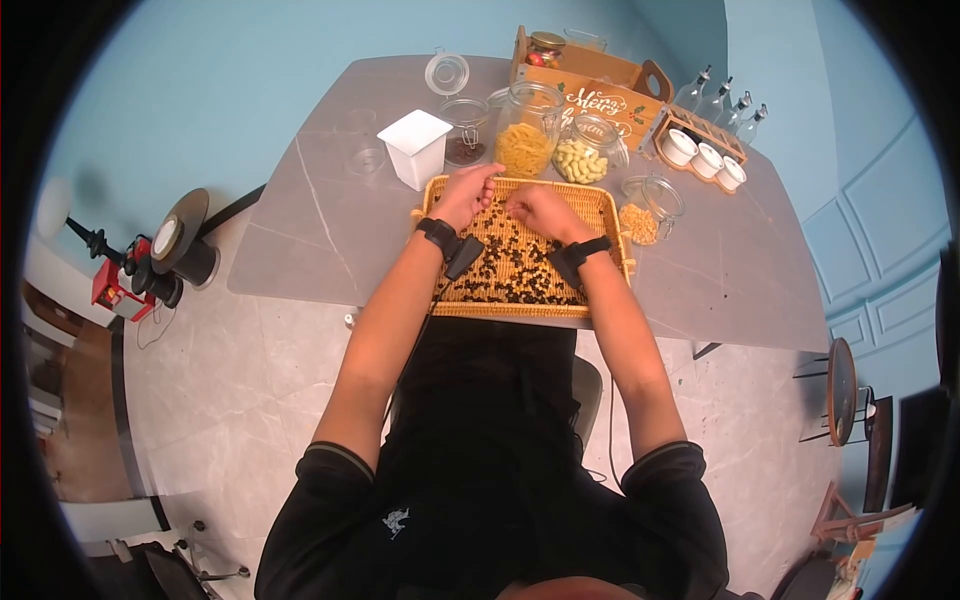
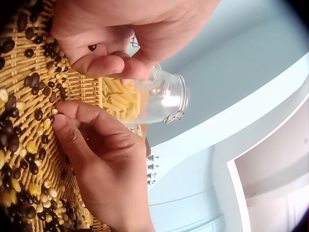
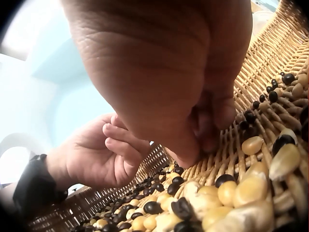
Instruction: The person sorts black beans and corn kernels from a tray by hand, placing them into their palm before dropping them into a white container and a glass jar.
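A wicker basket (image 1: 512, 311) holds scattered black beans (image 2: 38, 114) and yellow corn kernels (image 3: 285, 162). Over its far left part is my left hand (image 1: 467, 195), fingers curled inward; a black bean (image 2: 91, 47) lies inside them in the left wrist view. My right hand (image 1: 545, 212) reaches down beside it, thumb and forefinger close together at the woven floor. A pale kernel (image 2: 54, 111) sits right at those fingertips; I cannot tell whether they pinch it. The right wrist view shows the back of this hand, its fingertips partly hidden.
Behind the basket stand a white square container (image 1: 415, 150), a pasta jar (image 1: 524, 150) and a jar of pale green pieces (image 1: 581, 160). An open jar of orange bits (image 1: 640, 224) lies right. Further back are a wooden crate (image 1: 600, 105) and white cups (image 1: 706, 160).
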The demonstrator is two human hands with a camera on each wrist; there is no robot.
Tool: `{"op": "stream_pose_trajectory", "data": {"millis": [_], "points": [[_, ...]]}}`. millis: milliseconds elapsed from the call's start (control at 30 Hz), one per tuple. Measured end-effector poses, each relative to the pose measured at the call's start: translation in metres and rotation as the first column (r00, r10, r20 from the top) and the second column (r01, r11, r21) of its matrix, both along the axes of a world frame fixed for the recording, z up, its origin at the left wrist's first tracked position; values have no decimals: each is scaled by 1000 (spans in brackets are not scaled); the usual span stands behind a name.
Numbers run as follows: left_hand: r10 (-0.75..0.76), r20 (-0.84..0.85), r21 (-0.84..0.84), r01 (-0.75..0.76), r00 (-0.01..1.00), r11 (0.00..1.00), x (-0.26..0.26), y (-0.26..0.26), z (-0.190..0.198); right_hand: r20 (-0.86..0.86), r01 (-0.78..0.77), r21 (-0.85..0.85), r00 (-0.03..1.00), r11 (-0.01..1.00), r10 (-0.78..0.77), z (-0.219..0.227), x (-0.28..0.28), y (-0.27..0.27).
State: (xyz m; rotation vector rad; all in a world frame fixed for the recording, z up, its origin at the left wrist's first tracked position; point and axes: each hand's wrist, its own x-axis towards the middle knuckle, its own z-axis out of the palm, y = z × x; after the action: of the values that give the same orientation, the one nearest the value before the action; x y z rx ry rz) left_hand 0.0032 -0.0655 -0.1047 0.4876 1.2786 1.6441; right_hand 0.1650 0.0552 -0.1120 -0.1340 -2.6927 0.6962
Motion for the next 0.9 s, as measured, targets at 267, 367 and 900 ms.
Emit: {"op": "stream_pose_trajectory", "data": {"millis": [267,367,900], "points": [[-13,-11,-3,13,1000,1000,1,-1,1,26,6,122,1000,992,-9,1,-1,-8],[-16,-4,5,16,1000,1000,0,0,0,72,31,-17,997,999,-30,4,2,-6],[-11,24,23,11,1000,1000,0,-1,1,-99,265,-375,941,888,-322,44,23,24]]}}
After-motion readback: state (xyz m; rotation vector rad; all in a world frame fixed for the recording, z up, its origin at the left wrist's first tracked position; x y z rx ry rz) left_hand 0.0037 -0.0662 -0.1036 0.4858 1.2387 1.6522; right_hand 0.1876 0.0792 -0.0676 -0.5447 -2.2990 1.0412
